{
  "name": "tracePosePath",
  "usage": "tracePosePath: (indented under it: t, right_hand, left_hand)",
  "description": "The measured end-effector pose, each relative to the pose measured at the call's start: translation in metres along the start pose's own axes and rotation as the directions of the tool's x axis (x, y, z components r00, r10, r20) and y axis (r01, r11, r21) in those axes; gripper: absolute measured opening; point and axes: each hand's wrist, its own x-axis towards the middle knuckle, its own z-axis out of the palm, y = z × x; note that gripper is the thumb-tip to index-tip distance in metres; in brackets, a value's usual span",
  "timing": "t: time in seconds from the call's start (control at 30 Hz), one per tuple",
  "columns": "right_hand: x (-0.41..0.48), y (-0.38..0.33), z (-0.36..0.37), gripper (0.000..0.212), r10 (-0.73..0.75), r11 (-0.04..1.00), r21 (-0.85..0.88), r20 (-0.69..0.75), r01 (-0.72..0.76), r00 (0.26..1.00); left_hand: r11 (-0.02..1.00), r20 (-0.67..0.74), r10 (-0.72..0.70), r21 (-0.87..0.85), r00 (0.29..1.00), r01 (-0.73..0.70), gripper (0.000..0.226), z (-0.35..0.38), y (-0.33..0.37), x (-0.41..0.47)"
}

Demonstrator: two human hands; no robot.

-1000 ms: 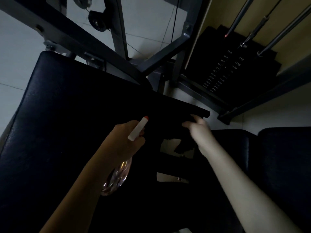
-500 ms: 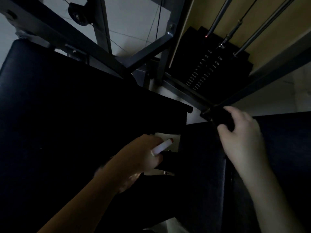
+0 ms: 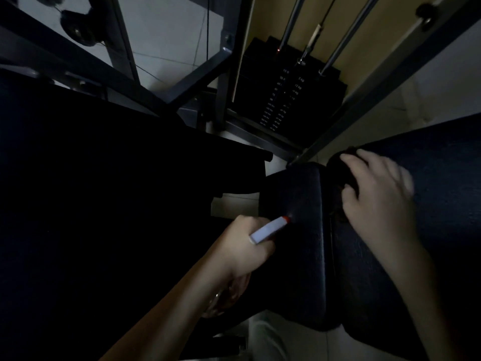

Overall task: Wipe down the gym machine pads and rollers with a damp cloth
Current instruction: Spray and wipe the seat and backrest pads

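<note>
Both hands are busy: my left hand (image 3: 243, 250) grips a bottle (image 3: 265, 231), red nozzle tip close to the middle pad (image 3: 299, 269), and my right hand (image 3: 377, 201) clutches a dark cloth (image 3: 338, 169) against the end of the right pad (image 3: 442, 194). Beyond them stands the weight stack (image 3: 291, 97).

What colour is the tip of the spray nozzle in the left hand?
Red-orange tip on the white nozzle of the spray bottle the left hand grips; head view.

Dim gym rm, my feed: pale tiled floor (image 3: 166, 29), yellowish wall (image 3: 390, 43), weight stack (image 3: 286, 100) behind grey steel frame (image 3: 200, 76).
</note>
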Motion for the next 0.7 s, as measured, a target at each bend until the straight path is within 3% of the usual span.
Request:
tracePosePath:
  t: [0.27, 0.33, 0.47, 0.6, 0.7]
  right_hand:
    - [-0.01, -0.002, 0.011, 0.05, -0.034, 0.999, -0.031, -0.027, 0.034, 0.999]
    - [-0.015, -0.003, 0.014, 0.05, -0.053, 0.998, -0.03, -0.033, 0.052, 0.998]
    - [-0.027, -0.003, 0.021, 0.049, -0.136, 0.99, -0.026, -0.026, 0.135, 0.99]
    - [-0.035, -0.004, 0.026, 0.049, -0.175, 0.984, -0.015, -0.017, 0.175, 0.984]
    - [-0.035, -0.004, 0.026, 0.049, -0.18, 0.984, -0.015, -0.016, 0.18, 0.983]
  left_hand:
    - [0.999, 0.086, -0.014, -0.033, 0.996, 0.017, 0.035, 0.0, -0.011, -0.037]
    - [0.999, 0.107, -0.044, -0.02, 0.993, 0.047, 0.023, 0.006, -0.014, -0.046]
    - [0.991, 0.089, -0.111, 0.088, 0.99, 0.103, 0.018, 0.013, -0.018, -0.058]
    - [0.99, 0.176, -0.103, 0.117, 0.979, 0.083, 0.017, 0.008, -0.015, -0.07]
    - [0.959, 0.097, -0.199, 0.224, 0.975, 0.173, 0.016, 0.014, -0.025, -0.072]
